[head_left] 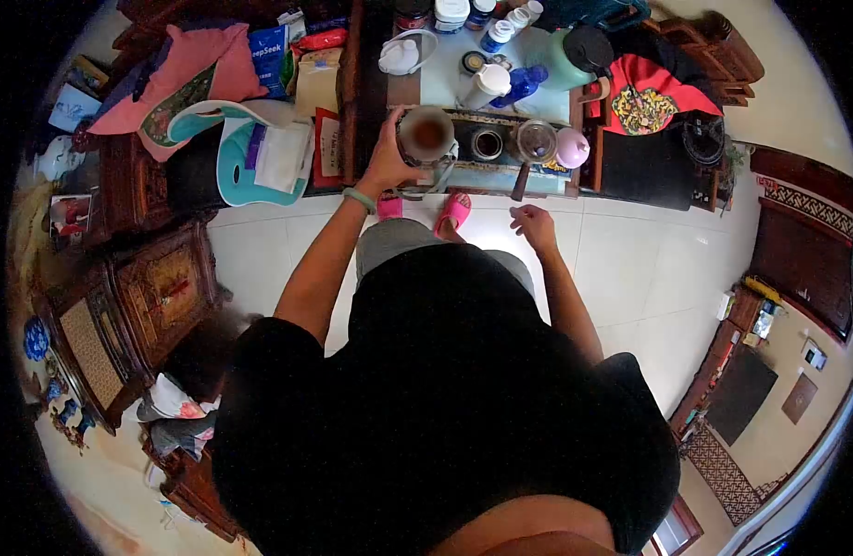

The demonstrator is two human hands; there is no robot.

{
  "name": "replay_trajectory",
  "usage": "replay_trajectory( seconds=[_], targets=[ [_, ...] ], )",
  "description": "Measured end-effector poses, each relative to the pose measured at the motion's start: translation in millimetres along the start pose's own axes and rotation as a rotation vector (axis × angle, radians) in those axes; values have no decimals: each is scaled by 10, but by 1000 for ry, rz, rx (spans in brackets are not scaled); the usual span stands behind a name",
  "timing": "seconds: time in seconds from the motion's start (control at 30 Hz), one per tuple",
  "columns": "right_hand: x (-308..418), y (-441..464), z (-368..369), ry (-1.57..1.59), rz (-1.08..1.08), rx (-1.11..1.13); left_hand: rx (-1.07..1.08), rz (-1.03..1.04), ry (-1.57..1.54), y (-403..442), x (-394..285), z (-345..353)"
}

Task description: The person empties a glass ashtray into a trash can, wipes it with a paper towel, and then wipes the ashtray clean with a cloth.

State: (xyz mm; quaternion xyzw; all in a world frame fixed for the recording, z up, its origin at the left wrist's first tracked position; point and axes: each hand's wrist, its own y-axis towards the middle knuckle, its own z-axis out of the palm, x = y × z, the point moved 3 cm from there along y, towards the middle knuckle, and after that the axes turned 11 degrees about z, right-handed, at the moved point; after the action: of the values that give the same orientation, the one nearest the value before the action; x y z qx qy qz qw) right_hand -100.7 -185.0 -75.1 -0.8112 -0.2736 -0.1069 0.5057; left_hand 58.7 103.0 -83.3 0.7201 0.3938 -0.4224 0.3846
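My left hand (pixel 389 159) is curved around the left side of a pale, round-rimmed cup (pixel 426 133) with reddish-brown contents, thumb on the near side and fingers toward the far side. My right hand (pixel 535 228) hovers over the floor in front of the table, fingers loosely bent and apart, holding nothing visible. Closest to it is the dark handle of a round glass pot (pixel 536 142), which it does not touch. Between the cup and the pot sits a small cup (pixel 487 143) with dark contents. A pink lidded pot (pixel 572 148) stands right of the glass pot.
Behind these stand a white lidded cup (pixel 487 85), a blue bottle (pixel 526 83), a green jug (pixel 575 58) and several pill bottles. A turquoise stool (pixel 237 162) with papers is at left. A red bag (pixel 644 97) of snacks lies at right. Pink slippers (pixel 454 213) show below.
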Motion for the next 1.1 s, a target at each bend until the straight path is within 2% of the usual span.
replay_trajectory(
  seconds=[0.07,0.13,0.2,0.27,0.33,0.4,0.43,0.53,0.6,0.67,0.73,0.8,0.87,0.9,1.0,1.07,1.1],
  targets=[
    [146,-89,245,16,-200,12,63,19,23,84,-39,-34],
    [387,-163,468,-121,-444,-113,146,-6,-34,131,98,-1],
    [661,-191,665,-132,-515,-178,154,52,21,160,117,-34],
    [913,-191,820,-211,-733,-306,187,59,284,158,148,-65],
    [1003,-52,1002,-156,-678,-271,234,61,310,175,292,-16],
    [1089,45,1128,-127,-527,-207,250,90,4,219,351,7],
    [1091,133,1193,-79,-521,-183,264,74,-142,238,318,-8],
    [1113,266,1276,68,-495,-134,258,146,-145,265,442,46],
    [1094,333,1380,138,-478,-151,279,114,-106,247,463,63],
    [1064,411,1476,458,-555,-104,269,134,-156,268,431,58],
    [1121,353,1437,445,-460,-127,294,185,-59,351,255,-14],
    [1205,218,1347,484,-524,-132,327,242,35,437,102,-77],
    [1195,115,1268,490,-458,-114,359,273,80,480,-33,-124],
    [1182,110,1267,506,-469,-97,408,209,97,512,-165,-147],
    [1148,68,1278,642,-470,-64,493,223,144,568,-319,-170],
    [1078,57,1302,726,-294,42,550,173,194,609,-410,-152],
    [1084,39,1280,800,-282,121,569,176,239,626,-443,-137]
  ],
)
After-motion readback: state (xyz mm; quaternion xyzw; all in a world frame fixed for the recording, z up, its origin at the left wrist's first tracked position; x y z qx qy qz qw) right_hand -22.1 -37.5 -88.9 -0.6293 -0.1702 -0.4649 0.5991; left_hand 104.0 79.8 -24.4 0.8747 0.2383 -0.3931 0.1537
